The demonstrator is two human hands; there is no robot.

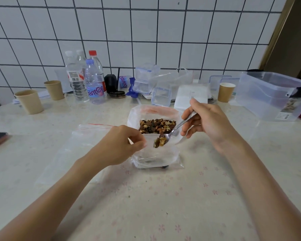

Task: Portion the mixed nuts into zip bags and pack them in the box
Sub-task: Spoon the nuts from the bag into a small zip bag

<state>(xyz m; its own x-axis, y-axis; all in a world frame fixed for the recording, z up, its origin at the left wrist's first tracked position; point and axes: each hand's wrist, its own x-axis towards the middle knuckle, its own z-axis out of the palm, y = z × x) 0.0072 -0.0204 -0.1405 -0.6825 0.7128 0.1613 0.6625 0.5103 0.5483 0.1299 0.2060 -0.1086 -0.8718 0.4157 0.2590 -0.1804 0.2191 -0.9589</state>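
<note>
From the head camera, both hands meet over the middle of the tabletop [42, 162]. The right hand [207, 122] has its fingers curled round the handle of a metal spoon [175, 130], gripping it near the top. The spoon's long axis runs from the hand at upper right down to the lower left, bowl end lowest, and the bowl carries a small heap of nuts [161, 141] just beside the left hand's fingertips. The left hand [123, 145] pinches the near edge of a small clear zip bag [155, 157], thumb and forefinger together on the plastic; the bag stands below and just right of that hand, its mouth upward under the spoon bowl. How wide the mouth gapes is hard to make out, since the film is transparent and partly hidden by the left hand. A few dark pieces seem to sit at the bag's bottom, too small to name.

Directly behind the spoon, a larger clear bag [134, 115] holds the mixed nuts [157, 126], its open top facing the camera; its far wall has a pinkish blur. To the left of it a flat empty zip bag with a red seal line [94, 129] lies on the tabletop, its seal running left to right, its lower part nearly invisible against the cloth.

At far right stands a clear plastic box [268, 96], well apart from the hands and cut off by the frame edge.
</note>
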